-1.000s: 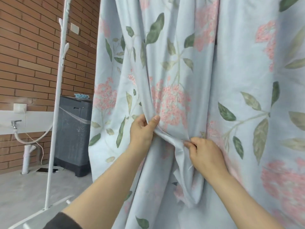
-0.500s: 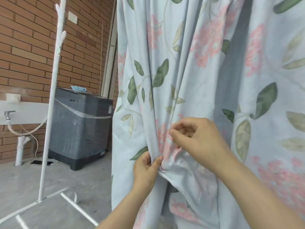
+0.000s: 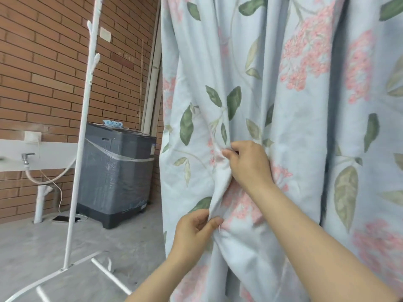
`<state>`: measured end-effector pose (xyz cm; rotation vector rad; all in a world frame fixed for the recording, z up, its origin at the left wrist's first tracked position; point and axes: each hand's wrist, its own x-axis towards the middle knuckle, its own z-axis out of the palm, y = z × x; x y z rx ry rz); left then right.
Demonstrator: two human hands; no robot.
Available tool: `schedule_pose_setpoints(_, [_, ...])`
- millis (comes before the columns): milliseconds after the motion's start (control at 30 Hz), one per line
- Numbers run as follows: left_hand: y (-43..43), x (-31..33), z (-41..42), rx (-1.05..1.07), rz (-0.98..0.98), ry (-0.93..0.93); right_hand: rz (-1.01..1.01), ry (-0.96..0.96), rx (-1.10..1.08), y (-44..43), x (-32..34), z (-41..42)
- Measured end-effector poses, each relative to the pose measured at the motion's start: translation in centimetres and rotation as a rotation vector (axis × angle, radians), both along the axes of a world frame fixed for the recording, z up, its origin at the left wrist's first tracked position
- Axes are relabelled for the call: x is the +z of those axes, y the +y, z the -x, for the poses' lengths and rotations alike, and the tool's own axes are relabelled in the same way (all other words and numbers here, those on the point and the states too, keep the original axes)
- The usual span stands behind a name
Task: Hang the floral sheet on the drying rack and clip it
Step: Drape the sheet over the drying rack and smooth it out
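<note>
The floral sheet (image 3: 305, 127), pale blue with pink blossoms and green leaves, hangs in folds and fills the right two thirds of the view. Its top and the rail that carries it are out of frame. My left hand (image 3: 194, 231) pinches a vertical fold of the sheet low down, thumb against fingers. My right hand (image 3: 248, 164) pinches the same fold higher up, with the arm crossing in front of the cloth. The white upright pole of the drying rack (image 3: 84, 136) stands to the left, with its base bars on the floor. No clip is visible.
A grey washing machine (image 3: 115, 173) wrapped in plastic film stands against the brick wall (image 3: 43, 73) behind the pole. A tap with a hose (image 3: 28, 162) is on the wall at the left. The concrete floor (image 3: 32, 247) lies between pole and wall.
The view has shifted right, so the sheet's left edge sits further right in frame. My right hand moved up and left along the fold; my left hand dropped lower on it.
</note>
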<state>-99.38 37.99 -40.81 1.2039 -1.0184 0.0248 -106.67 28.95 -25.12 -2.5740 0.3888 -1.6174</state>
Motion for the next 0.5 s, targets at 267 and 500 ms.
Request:
schedule_pose_setpoints(267, [2.6, 7.0, -3.4, -0.134, 0.161, 0.302, -0.123, 0.083, 0.133, -2.8, -8.2, 4.2])
schedule_pose_setpoints(500, [0.4, 14.1, -2.4, -0.436, 0.114, 0.389, -0.168, 0.238, 0.231, -2.8, -9.2, 5.0])
